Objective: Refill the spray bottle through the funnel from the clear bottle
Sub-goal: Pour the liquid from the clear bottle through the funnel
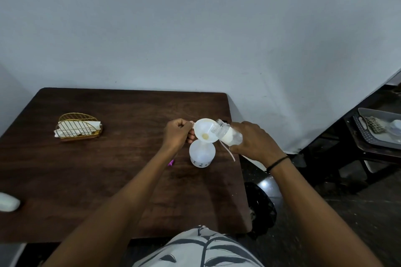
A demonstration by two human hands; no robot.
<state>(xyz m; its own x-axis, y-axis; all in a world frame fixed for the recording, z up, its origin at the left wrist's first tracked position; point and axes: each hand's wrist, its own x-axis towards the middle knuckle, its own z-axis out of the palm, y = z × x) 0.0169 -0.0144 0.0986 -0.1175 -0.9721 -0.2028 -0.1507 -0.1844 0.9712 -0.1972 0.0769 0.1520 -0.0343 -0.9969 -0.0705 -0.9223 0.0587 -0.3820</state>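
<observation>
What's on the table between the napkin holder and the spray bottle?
Only the left hand gripping the funnel; head view shows bare table otherwise.

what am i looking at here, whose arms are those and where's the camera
There is no machine here. The one picture comes from a camera worn on a person's head, looking down at their own arms. The left hand steadies a white funnel that sits in the spray bottle on a brown table. The right hand tips a clear bottle so its mouth is over the funnel. Also on the table: a wire napkin holder, a small pink item and a white object at the left edge.
</observation>
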